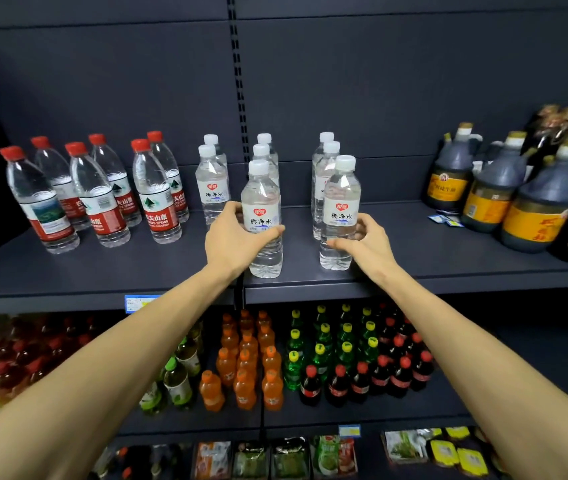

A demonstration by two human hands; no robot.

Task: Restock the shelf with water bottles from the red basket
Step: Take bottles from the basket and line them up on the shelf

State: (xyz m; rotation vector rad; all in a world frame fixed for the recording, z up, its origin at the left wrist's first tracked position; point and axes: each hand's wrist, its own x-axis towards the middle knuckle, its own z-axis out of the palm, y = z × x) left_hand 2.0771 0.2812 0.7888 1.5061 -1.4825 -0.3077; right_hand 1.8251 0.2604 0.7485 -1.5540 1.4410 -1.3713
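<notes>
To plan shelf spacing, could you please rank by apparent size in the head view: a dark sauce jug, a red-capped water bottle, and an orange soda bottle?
1. Dark sauce jug, the bulkiest.
2. Red-capped water bottle, taller-looking but slimmer; ranking against the jug is unsure.
3. Orange soda bottle, clearly the smallest, though it stands on a lower shelf farther from the camera.

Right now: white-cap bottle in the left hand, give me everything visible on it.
The bottle is clear ribbed plastic with a white screw cap and a white label bearing a red heart logo and dark characters. It looks full and stands upright at the front edge of the dark shelf, heading the middle row of white-capped bottles. The left hand wraps its lower half, thumb across the front under the label.
</notes>
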